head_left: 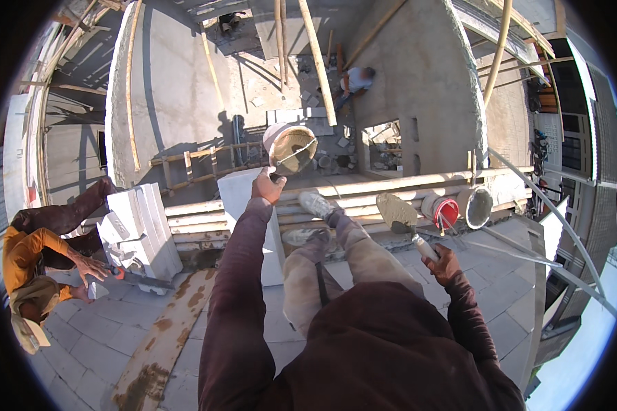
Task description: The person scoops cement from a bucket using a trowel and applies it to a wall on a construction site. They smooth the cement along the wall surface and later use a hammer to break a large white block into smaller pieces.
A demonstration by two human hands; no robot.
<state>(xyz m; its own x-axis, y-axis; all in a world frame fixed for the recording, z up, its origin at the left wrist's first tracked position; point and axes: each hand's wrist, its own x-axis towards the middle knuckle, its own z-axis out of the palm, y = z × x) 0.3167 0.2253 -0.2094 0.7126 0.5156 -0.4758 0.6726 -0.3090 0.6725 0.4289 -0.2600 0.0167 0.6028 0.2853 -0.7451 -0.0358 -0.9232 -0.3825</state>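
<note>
My left hand (pixel 267 186) reaches forward and is closed at the near edge of a pale bucket (pixel 270 142). The bucket is tipped so that its mouth shows, with wet grey-brown mortar inside and a thin handle across it. Whether the fingers grip the rim or the handle, I cannot tell. My right hand (pixel 444 266) is wrapped round the pale handle of a trowel (pixel 395 209). Its broad blade, smeared with mortar, points forward and left. Just beyond the blade stand a red-lined bucket (pixel 445 211) and a grey bucket (pixel 478 207).
I stand at bamboo poles (pixel 370 186) above a deep room with a person (pixel 358 81) below. White blocks (pixel 136 226) are stacked left, beside another person in orange (pixel 31 253). A stained plank (pixel 161 342) lies on the block surface. Metal bars (pixel 521 253) cross at right.
</note>
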